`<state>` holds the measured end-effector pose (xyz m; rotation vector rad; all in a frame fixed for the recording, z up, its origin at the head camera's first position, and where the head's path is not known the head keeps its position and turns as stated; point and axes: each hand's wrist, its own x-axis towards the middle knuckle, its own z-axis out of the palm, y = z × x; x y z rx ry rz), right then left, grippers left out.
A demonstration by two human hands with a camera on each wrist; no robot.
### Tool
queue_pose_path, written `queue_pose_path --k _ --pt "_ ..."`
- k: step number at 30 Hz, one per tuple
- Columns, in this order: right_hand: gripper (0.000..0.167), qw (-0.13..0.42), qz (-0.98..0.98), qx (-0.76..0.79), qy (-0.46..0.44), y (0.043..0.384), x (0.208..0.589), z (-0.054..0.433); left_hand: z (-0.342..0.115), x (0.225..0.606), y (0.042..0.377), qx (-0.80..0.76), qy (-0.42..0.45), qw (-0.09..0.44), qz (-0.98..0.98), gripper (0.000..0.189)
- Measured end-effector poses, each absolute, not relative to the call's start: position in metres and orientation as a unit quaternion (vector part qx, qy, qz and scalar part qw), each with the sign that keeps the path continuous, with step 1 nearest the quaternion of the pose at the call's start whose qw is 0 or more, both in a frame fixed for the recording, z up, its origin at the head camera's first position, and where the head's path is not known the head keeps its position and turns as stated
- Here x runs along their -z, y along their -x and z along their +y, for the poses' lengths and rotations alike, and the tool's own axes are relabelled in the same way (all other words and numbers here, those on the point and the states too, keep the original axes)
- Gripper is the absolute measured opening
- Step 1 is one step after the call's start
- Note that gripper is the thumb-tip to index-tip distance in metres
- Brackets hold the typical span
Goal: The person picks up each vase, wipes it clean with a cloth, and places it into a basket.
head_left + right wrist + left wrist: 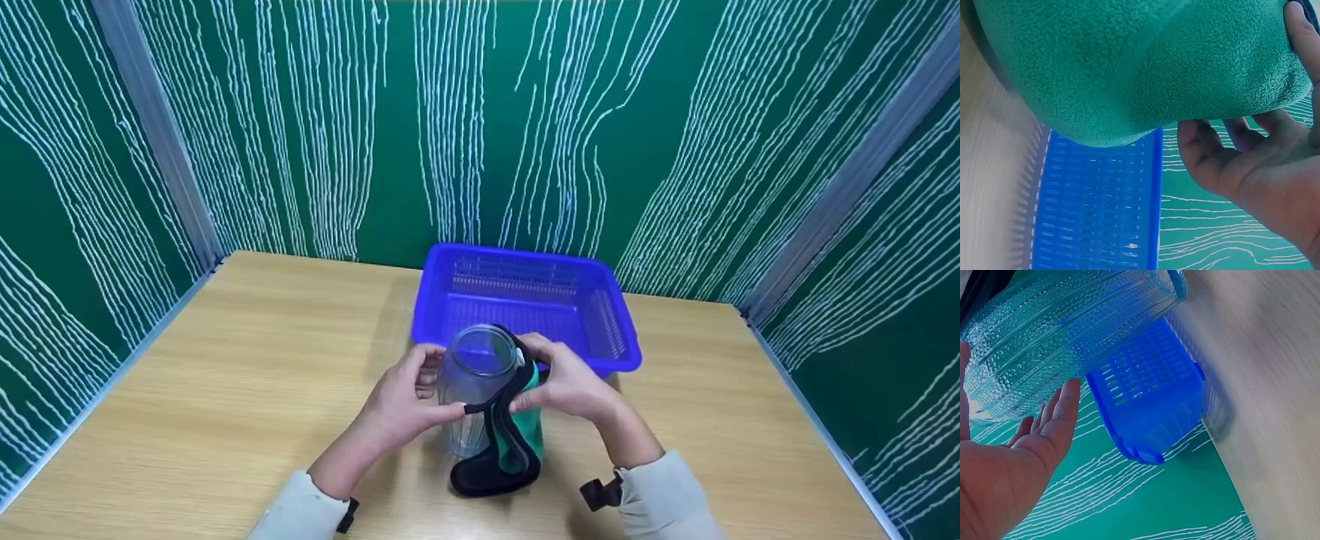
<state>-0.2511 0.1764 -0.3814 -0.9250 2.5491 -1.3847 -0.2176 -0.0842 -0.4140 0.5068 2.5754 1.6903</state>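
Note:
A clear glass jar [465, 382] with ribbed, dimpled sides stands on the table, its round rim facing up. Against its right side lies a green fleece wrap [531, 424] with thick black edging; one black end of it rests on the table in front. My left hand [405, 401] is around the left side of the jar, thumb on a thin black strap and fingers behind the glass. On the other side, my right hand [566, 379] grips the wrap's upper part, thumb in front. The right wrist view shows the fleece [1145, 73] covering the jar there.
Just behind the jar is a blue plastic basket [626, 349] with slotted walls. The wooden table [262, 360] is enclosed by green panels [390, 150] with white streaks, and grey posts [161, 127] stand at the back corners.

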Motion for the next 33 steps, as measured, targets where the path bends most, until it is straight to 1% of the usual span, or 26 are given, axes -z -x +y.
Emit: queue_pose_path --k 9,15,19,28,33 --pt "0.078 0.073 0.827 0.469 0.301 0.252 0.389 0.178 -0.084 0.414 0.219 -0.542 -0.158 0.009 0.825 0.071" --pt "0.08 0.075 0.833 0.462 0.295 0.252 0.395 0.179 -0.084 0.415 0.218 -0.547 -0.155 0.013 0.823 0.072" --pt "0.077 0.074 0.839 0.458 0.285 0.253 0.404 0.18 -0.083 0.415 0.217 -0.546 -0.158 0.012 0.823 0.071" --pt "0.064 0.094 0.838 0.476 0.251 0.255 0.424 0.178 -0.084 0.412 0.218 -0.543 -0.15 0.014 0.826 0.072" --pt "0.062 0.101 0.835 0.483 0.245 0.256 0.432 0.178 -0.084 0.411 0.22 -0.544 -0.143 0.02 0.827 0.073"
